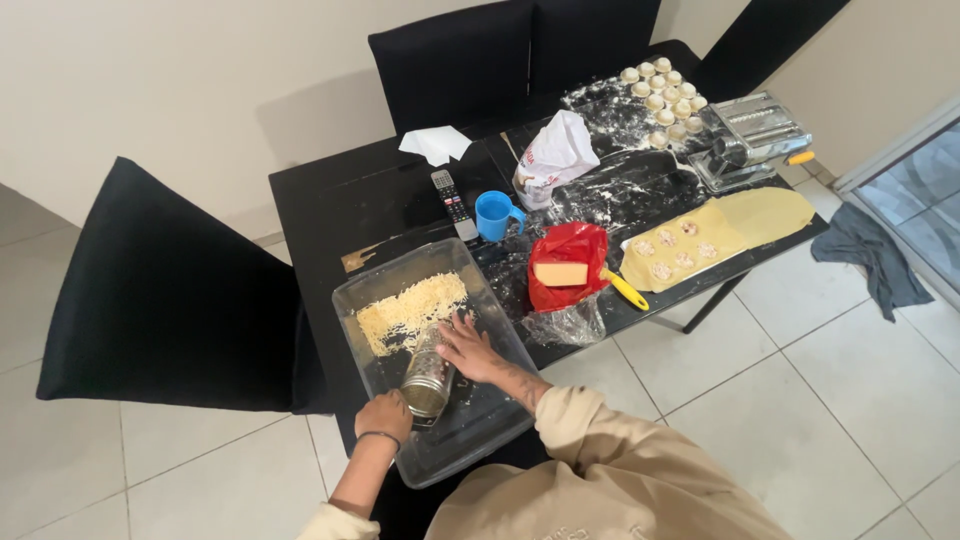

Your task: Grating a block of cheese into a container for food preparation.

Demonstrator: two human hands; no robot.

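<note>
A single head-worn camera looks steeply down and forward, from fairly near, across the black counter (380, 200) to the wall (180, 70).

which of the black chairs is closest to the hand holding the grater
The chair at the left, beside the clear tray; the others stand across the table from the left hand.
</note>
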